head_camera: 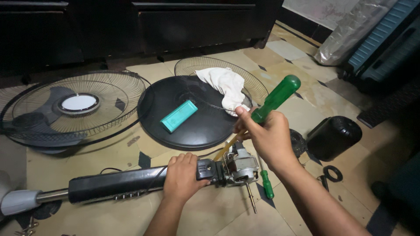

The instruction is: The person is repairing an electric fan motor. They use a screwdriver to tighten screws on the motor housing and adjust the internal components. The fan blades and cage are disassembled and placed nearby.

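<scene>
My right hand [267,137] grips a large green-handled screwdriver [276,97], its shaft angled down into the bare fan motor [241,167]. My left hand [183,177] clamps the black fan neck housing [116,183] just left of the motor, holding it on the floor. The motor's shaft [251,199] sticks out toward me. A smaller green screwdriver [266,182] lies on the floor right beside the motor, under my right wrist.
A round black fan base [192,129] holds a teal box [178,116]. A front grille with blades [70,109] lies at left, a rear grille with a white cloth [225,85] behind. A black motor cover [334,136] and ring [333,173] sit right. Dark cabinets stand behind.
</scene>
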